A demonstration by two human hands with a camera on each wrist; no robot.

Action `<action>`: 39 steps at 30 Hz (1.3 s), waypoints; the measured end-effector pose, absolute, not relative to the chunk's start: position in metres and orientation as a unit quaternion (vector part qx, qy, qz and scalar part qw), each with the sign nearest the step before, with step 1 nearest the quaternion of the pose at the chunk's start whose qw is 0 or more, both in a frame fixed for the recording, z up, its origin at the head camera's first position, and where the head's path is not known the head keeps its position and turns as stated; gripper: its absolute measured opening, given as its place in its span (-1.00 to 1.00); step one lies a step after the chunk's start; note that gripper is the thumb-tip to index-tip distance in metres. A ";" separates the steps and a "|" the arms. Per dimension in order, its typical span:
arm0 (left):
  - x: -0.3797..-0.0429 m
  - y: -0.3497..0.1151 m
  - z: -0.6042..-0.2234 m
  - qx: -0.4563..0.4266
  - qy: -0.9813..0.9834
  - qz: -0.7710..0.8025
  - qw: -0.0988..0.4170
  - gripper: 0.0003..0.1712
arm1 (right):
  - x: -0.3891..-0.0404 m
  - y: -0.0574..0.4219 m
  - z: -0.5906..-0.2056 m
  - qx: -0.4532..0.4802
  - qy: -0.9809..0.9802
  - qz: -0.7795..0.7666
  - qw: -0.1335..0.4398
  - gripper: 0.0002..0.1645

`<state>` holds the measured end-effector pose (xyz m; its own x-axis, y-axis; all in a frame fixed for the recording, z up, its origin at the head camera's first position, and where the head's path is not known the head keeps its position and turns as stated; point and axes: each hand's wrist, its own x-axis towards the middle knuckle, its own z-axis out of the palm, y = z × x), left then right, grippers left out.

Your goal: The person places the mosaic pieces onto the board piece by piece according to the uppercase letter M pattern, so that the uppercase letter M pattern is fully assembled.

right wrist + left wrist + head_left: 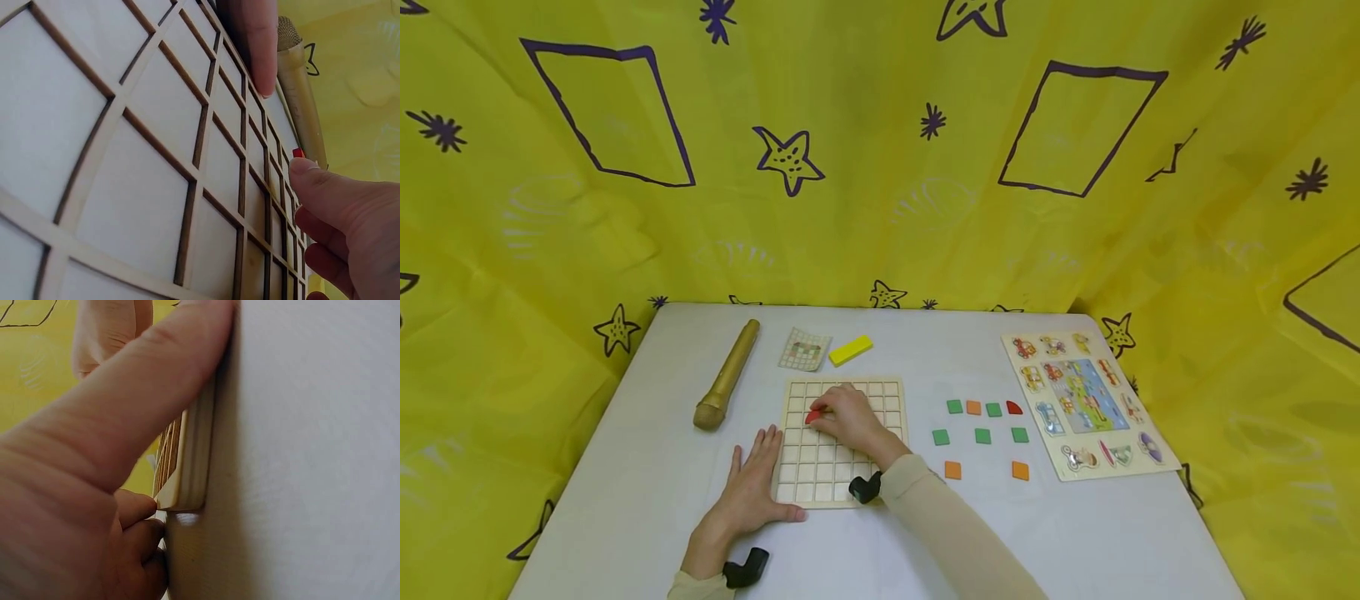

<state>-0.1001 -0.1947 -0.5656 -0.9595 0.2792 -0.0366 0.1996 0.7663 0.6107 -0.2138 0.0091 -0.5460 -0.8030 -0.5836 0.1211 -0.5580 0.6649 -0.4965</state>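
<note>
A wooden grid board (820, 474) with square recesses lies flat on the white table. Over its upper left cells, my right hand (852, 419) pinches a red quarter-circle tile (812, 417) between thumb and fingertips. The right wrist view shows only a sliver of the red tile (298, 152) beyond the thumb. My left hand (747, 492) rests at the board's near left corner, fingers straight and spread along the left edge, thumb along the near edge. In the left wrist view, the thumb (125, 394) lies across the side of the board (194, 469).
Right of the board lie several green tiles (982, 436), orange tiles (1020, 471) and another red tile (1014, 407). Farther right is a picture puzzle (1093, 396). Behind the board are a pattern card (805, 350) and a yellow block (851, 351); a gold microphone (727, 375) lies left.
</note>
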 end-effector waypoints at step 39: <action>-0.101 -0.194 -0.561 0.119 0.938 0.316 0.075 0.59 | -0.218 -0.001 -0.552 -0.310 0.929 -0.201 0.006 -0.67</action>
